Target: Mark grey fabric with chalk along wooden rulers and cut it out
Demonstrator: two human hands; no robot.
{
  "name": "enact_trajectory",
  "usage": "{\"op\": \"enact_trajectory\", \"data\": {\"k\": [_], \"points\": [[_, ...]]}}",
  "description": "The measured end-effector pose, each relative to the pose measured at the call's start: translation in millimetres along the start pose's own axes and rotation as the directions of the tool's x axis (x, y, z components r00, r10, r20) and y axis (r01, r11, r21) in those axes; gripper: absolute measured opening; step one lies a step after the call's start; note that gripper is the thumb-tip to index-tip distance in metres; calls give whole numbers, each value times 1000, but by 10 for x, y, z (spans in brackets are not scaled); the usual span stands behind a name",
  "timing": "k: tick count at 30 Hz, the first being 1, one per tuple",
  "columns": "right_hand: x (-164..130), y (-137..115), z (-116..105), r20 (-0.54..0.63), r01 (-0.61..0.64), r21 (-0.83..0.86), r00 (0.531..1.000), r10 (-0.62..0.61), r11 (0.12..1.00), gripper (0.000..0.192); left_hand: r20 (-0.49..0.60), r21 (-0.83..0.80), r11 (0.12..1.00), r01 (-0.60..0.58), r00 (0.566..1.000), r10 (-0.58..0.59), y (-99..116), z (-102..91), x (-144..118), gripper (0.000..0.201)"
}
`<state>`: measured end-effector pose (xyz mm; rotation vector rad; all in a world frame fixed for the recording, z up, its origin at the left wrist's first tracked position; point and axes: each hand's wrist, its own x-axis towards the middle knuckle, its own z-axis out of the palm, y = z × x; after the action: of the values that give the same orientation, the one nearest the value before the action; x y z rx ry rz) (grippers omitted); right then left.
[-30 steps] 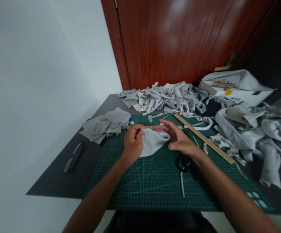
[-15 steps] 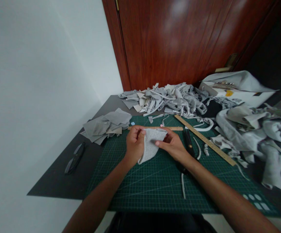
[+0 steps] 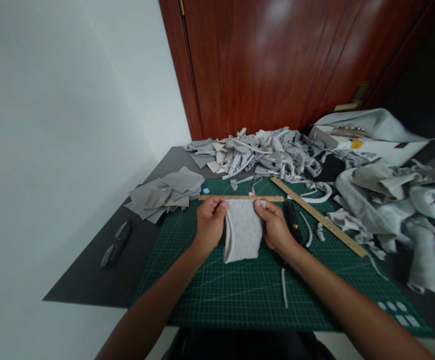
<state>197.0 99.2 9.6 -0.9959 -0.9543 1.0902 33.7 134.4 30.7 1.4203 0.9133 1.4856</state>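
1. Head view, nearest first: both forearms reach in from the bottom edge over the green cutting mat (image 3: 240, 295), and a thin pale offcut strip (image 3: 284, 286) lies on the mat just below the right wrist
2. Between the two hands hangs the grey fabric piece (image 3: 243, 231), its lower edge resting on the mat and its left edge curled over
3. Left hand (image 3: 210, 226) pinches the piece's upper left corner, fingers closed on the cloth; right hand (image 3: 275, 227) pinches the upper right corner the same way, so the piece is held taut across its top
4. Just right of the right-hand fingers lies a black-handled cutting tool (image 3: 291, 221); I cannot tell its type
5. Just beyond the fingertips a short wooden ruler (image 3: 240, 198) lies crosswise, and a longer wooden ruler (image 3: 317, 215) runs diagonally off to the right
6. Judged from this, the step in hand is squaring the piece up against the short ruler; the next move would call for laying it flat, smoothing the curled edge and keeping its top parallel to that ruler
7. Farther left sits a stack of cut squares (image 3: 164, 193); farthest off, a heap of scraps (image 3: 262, 152)
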Motion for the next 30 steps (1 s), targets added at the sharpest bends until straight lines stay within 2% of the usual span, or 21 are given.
{"op": "enact_trajectory", "data": {"k": [3,5,7,9,11,13,15,16,18,20,23,30], "points": [[25,29,-18,2,19,-124,1000,-19,992,48,-1,-36,998,47,999,-47,-34,37,-28,20],[51,60,-55,3,92,-287,995,-95,953,50,-1,-36,995,97,995,-97,-57,64,-50,22],[67,83,-102,22,172,-485,983,-185,857,47,21,-41,987,154,988,-153,-80,88,-67,24],[61,82,-142,50,208,-665,971,-236,717,42,61,-48,980,194,980,-191,-103,106,-78,25],[35,47,-163,120,278,-750,949,-291,600,47,107,-38,979,199,975,-194,-120,115,-84,24],[3,-17,-163,260,441,-728,886,-385,525,52,139,-13,988,156,978,-153,-123,120,-92,20],[-23,-91,-155,424,614,-630,785,-452,475,46,161,15,997,81,984,-82,-109,121,-109,13],[-31,-126,-152,482,664,-584,746,-459,467,40,173,26,999,46,984,-50,-95,121,-122,11],[-34,-184,-159,531,686,-531,726,-436,497,27,203,45,999,-3,979,-7,-60,118,-157,9],[-23,-223,-186,522,649,-512,755,-396,562,20,222,79,996,-33,975,15,-29,112,-191,9],[13,-254,-245,512,573,-512,801,-308,640,22,219,135,988,-75,975,44,-13,99,-217,9],[108,-279,-314,527,455,-507,836,-155,732,33,209,129,988,-84,976,56,-59,93,-193,8]]}}
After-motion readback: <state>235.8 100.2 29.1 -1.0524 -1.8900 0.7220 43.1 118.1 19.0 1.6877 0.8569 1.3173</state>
